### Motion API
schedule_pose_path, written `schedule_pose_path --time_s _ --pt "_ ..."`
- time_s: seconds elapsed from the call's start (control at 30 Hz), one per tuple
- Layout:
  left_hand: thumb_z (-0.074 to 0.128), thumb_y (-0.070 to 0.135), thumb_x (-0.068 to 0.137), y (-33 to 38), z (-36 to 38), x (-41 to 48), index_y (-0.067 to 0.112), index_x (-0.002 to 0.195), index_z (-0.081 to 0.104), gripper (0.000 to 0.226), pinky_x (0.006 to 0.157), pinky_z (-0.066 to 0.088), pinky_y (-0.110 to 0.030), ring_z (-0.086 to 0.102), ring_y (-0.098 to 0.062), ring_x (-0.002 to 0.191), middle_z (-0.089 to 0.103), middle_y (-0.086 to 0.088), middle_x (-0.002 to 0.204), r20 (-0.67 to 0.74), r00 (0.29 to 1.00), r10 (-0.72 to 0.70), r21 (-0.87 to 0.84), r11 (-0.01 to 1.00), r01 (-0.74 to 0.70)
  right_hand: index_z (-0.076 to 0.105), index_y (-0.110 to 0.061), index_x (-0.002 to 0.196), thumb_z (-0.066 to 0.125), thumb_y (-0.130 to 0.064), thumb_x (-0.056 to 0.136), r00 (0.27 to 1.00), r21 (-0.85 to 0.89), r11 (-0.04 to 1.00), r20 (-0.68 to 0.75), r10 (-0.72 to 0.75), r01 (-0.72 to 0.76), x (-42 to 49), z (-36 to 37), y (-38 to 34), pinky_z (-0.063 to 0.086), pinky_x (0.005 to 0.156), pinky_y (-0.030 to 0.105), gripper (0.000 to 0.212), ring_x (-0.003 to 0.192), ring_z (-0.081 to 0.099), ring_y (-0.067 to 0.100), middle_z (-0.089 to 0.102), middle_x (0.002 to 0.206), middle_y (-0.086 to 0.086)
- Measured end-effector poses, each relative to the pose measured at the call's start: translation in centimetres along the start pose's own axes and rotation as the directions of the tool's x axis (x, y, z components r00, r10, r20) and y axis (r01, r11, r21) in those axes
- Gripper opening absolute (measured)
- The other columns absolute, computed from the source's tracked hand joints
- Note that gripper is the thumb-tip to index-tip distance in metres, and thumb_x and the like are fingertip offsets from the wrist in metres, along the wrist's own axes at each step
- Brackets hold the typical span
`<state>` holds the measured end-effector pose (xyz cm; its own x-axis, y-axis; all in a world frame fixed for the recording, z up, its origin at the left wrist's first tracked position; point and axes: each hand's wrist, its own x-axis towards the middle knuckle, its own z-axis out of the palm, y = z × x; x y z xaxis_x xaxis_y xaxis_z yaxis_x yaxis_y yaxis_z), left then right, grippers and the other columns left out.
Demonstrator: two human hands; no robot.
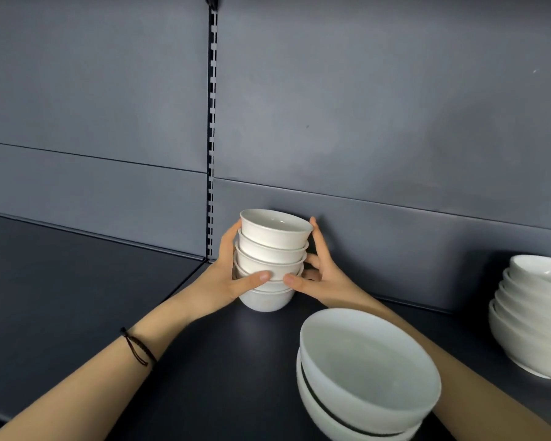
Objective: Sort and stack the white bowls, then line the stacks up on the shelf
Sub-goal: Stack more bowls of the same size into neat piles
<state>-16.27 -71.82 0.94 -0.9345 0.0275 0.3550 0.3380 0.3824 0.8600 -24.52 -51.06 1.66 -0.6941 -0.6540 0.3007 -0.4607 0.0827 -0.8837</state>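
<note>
Both arms reach forward, left hand [228, 281] and right hand [323, 275] cupped, thumbs inward.

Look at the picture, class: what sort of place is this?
Probably a shop or stockroom shelving bay: a slotted metal upright between grey back panels, and a dark shelf holding only sorted stacks of white bowls.

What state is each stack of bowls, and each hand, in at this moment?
Small bowl stack: upright at the shelf back, held on both sides.
Large bowl stack: nested, near front, untouched.
Shallow bowl stack: nested, far right, untouched.
Left hand: gripping small stack.
Right hand: gripping small stack.
</note>
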Motion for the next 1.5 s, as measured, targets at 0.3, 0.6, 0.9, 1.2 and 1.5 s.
schedule_pose_path --time_s 0.3,0.6,0.9,1.2,1.5 --pt "0.069 0.042 0.082 2.7 0.0 -2.1 0.035 0.154 0.005 0.097 0.097 0.041 -0.028 0.054 -0.016 0.118 0.041 -0.002 0.148 -0.17 0.982 -0.081 0.228 0.966 0.119 0.058 -0.033 0.121 0.053 -0.018 0.099 0.985 -0.053 0.988 -0.107 0.137 -0.143 -7.1 -4.7 -1.9 0.056 0.079 0.024 0.027 0.089 0.071 0.013 0.066 0.12 0.01" --pt "0.068 0.055 0.08 5.9 2.2 -8.7 0.027 0.141 0.046 0.071 0.098 0.045 -0.043 0.046 -0.022 0.131 0.05 0.002 0.143 -0.243 0.959 0.146 0.841 0.524 0.134 0.065 -0.029 0.118 0.061 -0.019 0.096 0.991 -0.3 0.949 -0.116 0.065 -0.097 -15.5 -6.9 -3.5 0.053 0.091 0.03 0.025 0.102 0.067 0.019 0.072 0.109 -0.004" --pt "0.083 0.057 0.061 6.8 6.1 -12.4 0.043 0.143 0.036 0.096 0.106 0.041 -0.026 0.049 -0.003 0.127 0.05 0.014 0.142 0.163 0.975 -0.149 0.236 0.966 0.108 0.038 -0.041 0.14 0.054 0.007 0.089 0.986 -0.163 0.974 -0.07 0.149 -0.159 -21.1 -4.7 -4.4 0.052 0.092 0.027 0.072 0.109 0.063 0.006 0.055 0.134 -0.015" --pt "0.085 0.03 0.065 8.5 12.5 -12.0 0.03 0.14 0.026 0.096 0.078 0.047 -0.004 0.055 0.005 0.112 0.053 0.016 0.128 0.007 0.994 -0.106 -0.16 0.981 0.105 0.004 -0.044 0.151 0.078 -0.024 0.081 0.986 -0.052 0.988 -0.091 0.14 -0.145 -21.5 -1.3 -4.7 0.051 0.093 0.022 0.104 0.121 0.054 0.008 0.039 0.143 -0.018" --pt "0.077 0.056 0.058 8.1 16.4 -8.9 0.055 0.12 0.031 0.077 0.085 0.046 -0.009 0.053 0.005 0.115 0.051 0.021 0.127 -0.043 0.997 -0.064 -0.11 0.992 0.059 0.008 -0.046 0.15 0.075 -0.022 0.085 0.975 -0.003 0.989 -0.166 0.145 -0.147 -21.3 -4.5 -3.1 0.049 0.095 0.02 0.096 0.124 0.052 0.007 0.035 0.147 -0.016"
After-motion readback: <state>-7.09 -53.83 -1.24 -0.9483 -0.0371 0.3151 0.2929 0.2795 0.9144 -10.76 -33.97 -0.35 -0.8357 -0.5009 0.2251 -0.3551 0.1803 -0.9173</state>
